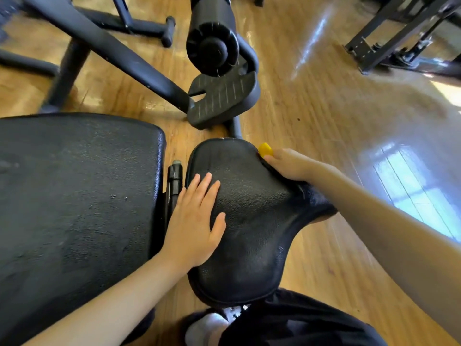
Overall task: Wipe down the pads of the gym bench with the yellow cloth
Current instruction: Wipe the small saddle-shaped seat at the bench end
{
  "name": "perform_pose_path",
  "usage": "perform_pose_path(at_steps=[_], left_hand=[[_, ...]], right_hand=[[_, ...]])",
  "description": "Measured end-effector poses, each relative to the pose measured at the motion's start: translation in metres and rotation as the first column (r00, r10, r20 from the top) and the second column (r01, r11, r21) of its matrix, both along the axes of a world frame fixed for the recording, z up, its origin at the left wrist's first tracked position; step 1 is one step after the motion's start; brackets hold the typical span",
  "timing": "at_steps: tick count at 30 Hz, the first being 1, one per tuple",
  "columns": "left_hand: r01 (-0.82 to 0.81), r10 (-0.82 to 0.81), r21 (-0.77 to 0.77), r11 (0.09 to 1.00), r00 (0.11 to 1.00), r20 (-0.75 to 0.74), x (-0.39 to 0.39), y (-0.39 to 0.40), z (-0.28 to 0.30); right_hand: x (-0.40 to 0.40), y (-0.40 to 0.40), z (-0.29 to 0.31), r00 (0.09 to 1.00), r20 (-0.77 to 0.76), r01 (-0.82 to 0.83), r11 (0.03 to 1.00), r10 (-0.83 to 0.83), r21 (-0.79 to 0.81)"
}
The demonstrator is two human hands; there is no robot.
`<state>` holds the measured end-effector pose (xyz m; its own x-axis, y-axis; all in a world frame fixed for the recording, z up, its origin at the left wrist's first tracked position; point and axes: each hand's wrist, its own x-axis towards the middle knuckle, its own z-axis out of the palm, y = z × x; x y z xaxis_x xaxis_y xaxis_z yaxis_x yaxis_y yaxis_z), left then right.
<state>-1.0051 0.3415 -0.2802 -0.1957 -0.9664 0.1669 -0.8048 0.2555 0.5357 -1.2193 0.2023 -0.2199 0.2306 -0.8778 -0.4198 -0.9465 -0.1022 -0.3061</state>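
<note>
The bench has two black pads: a small seat pad (249,216) in the middle and a large back pad (74,196) on the left. My left hand (197,221) lies flat on the seat pad's left half, fingers straight and spread. At the seat pad's far right edge, my right hand (289,164) curls over the rim and grips the yellow cloth (265,149). Only a small yellow bit of the cloth shows past the fingers; the rest is hidden under the hand and behind the pad's edge.
A black hinge bar (175,181) sits in the gap between the pads. Beyond the seat are a ribbed footplate (224,98), a foam roller (212,46) and black frame tubes (104,48). Another machine's frame (399,41) stands far right on the wooden floor (336,108). My dark trousers (299,323) show below.
</note>
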Motion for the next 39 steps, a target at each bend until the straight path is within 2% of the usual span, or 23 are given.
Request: perform_pose_path(at_steps=[2,5,13,17,19,21,23,24,26,28,33,36,39], left_hand=[[-0.004,0.004,-0.002,1.000,1.000,0.000,0.000,-0.001,-0.001],[-0.012,0.012,-0.014,1.000,1.000,-0.008,0.000,-0.002,-0.004],[-0.011,0.011,-0.016,1.000,1.000,0.010,-0.001,-0.002,-0.001],[-0.010,0.010,-0.005,1.000,1.000,0.012,0.000,-0.002,0.000],[-0.011,0.011,-0.009,1.000,1.000,0.018,-0.001,-0.002,-0.001],[-0.015,0.015,-0.020,1.000,1.000,0.002,-0.001,-0.003,-0.001],[-0.018,0.017,-0.027,0.999,1.000,-0.009,-0.001,-0.003,-0.002],[-0.019,0.018,-0.030,0.999,1.000,-0.008,-0.001,-0.004,-0.003],[-0.019,0.019,-0.034,0.999,1.000,0.000,-0.002,-0.004,-0.004],[-0.014,0.014,-0.037,0.999,1.000,0.003,-0.002,-0.004,-0.003],[-0.014,0.014,-0.033,0.999,1.000,-0.002,-0.003,-0.003,-0.002],[-0.013,0.013,-0.032,0.999,1.000,-0.006,-0.004,-0.003,-0.001],[-0.014,0.013,-0.028,1.000,1.000,-0.001,-0.003,-0.003,-0.002]], right_hand=[[-0.023,0.014,0.009,0.993,-0.087,-0.086,0.996,0.084,-0.020],[-0.036,0.021,0.011,0.985,-0.133,-0.117,0.992,0.109,-0.055],[0.020,-0.017,-0.005,0.994,0.097,0.042,0.999,-0.041,-0.014],[-0.042,0.012,0.016,0.989,-0.125,-0.070,0.997,0.075,0.040],[-0.076,0.027,0.028,0.984,-0.156,-0.084,0.995,0.091,0.048],[-0.091,0.041,0.031,0.996,-0.091,-0.021,0.999,0.023,0.026],[-0.093,0.052,0.017,0.985,0.099,0.143,0.989,-0.138,-0.040],[-0.091,0.057,0.008,0.942,0.234,0.267,0.960,-0.242,-0.082],[-0.086,0.068,-0.009,0.771,0.488,0.526,0.841,-0.408,-0.128],[-0.084,0.075,-0.017,0.624,0.627,0.674,0.727,-0.466,-0.130],[-0.080,0.102,-0.035,0.396,0.764,0.823,0.566,-0.510,-0.049],[-0.074,0.118,-0.044,0.319,0.810,0.860,0.509,-0.492,-0.030],[-0.060,0.139,-0.059,0.231,0.843,0.922,0.386,-0.486,-0.030]])
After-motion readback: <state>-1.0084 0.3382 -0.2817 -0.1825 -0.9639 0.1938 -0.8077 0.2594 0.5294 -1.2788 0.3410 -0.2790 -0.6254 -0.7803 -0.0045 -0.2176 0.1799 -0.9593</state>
